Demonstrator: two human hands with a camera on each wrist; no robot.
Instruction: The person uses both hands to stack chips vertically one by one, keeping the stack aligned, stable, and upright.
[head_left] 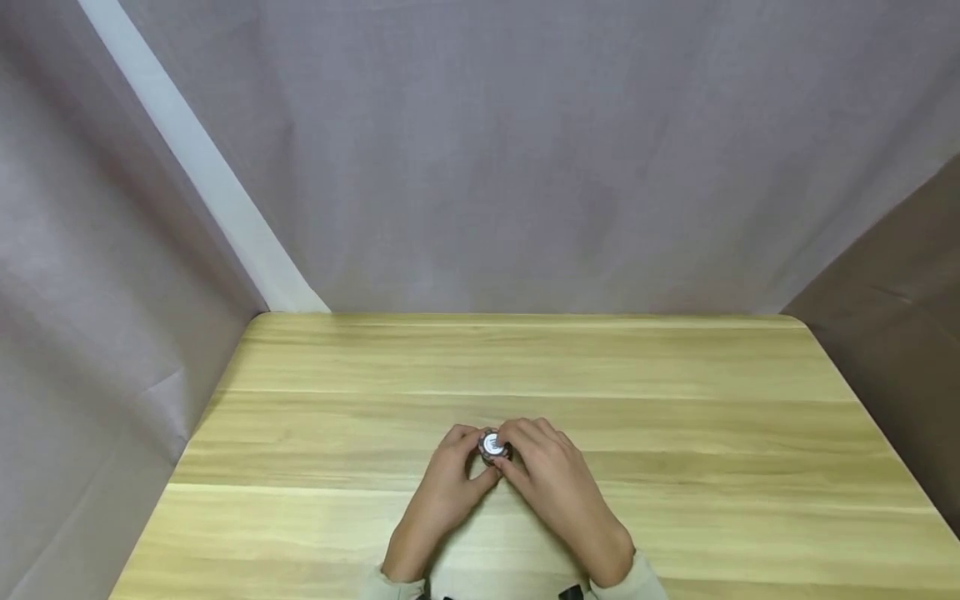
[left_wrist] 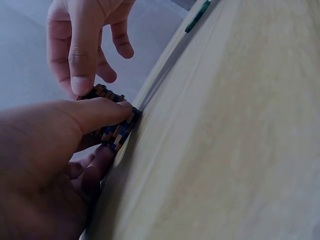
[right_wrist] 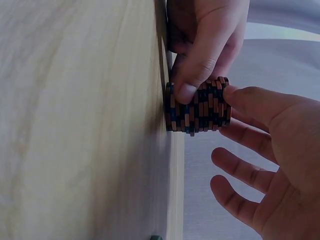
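A stack of poker chips [head_left: 491, 445] stands upright on the wooden table, its top chip showing a white centre. My left hand [head_left: 447, 483] holds the stack's sides between thumb and fingers, low down, as the left wrist view shows. From the other side my right hand [head_left: 557, 475] pinches the upper end with thumb and a finger. In the right wrist view its other fingers [right_wrist: 237, 170] are spread away from the stack. Brown, black and blue edge blocks mark the chips [right_wrist: 202, 112], some slightly out of line.
The wood-grain table [head_left: 675, 400] extends around the hands. Grey cloth [head_left: 540, 158] hangs behind and at the sides, with a white strip [head_left: 202, 167] at left. A thin green thing [left_wrist: 197, 16] lies on the table in the left wrist view; its kind is unclear.
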